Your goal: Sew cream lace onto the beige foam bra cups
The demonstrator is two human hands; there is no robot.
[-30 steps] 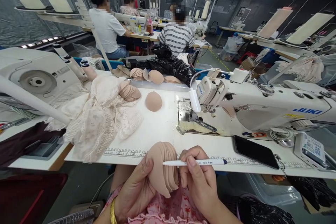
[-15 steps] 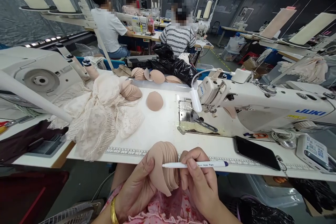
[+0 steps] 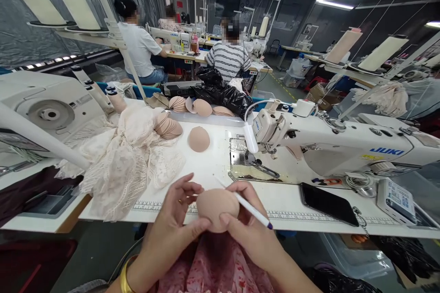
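Observation:
My left hand (image 3: 172, 219) and my right hand (image 3: 245, 233) together hold a stack of beige foam bra cups (image 3: 216, 203) at the table's near edge, its rounded side facing me. The left thumb presses the stack from below, its fingers curled behind. My right hand also grips a white pen (image 3: 252, 210) between its fingers, tip pointing right and down. One single foam cup (image 3: 198, 139) lies dome up on the white table (image 3: 206, 169) farther back. A fanned stack of cups (image 3: 167, 126) rests on a heap of cream lace fabric (image 3: 127, 155).
A white Juki sewing machine (image 3: 337, 146) stands at the right, a black phone (image 3: 328, 203) and a control box (image 3: 398, 197) in front of it. More cups (image 3: 201, 106) and a black bag (image 3: 223, 89) lie at the table's back. Two persons sit at machines beyond.
The cup stack has been turned from edge-on to dome facing me and lifted to table height. The pen has swung from level to slanting down right. The camera tilted up slightly.

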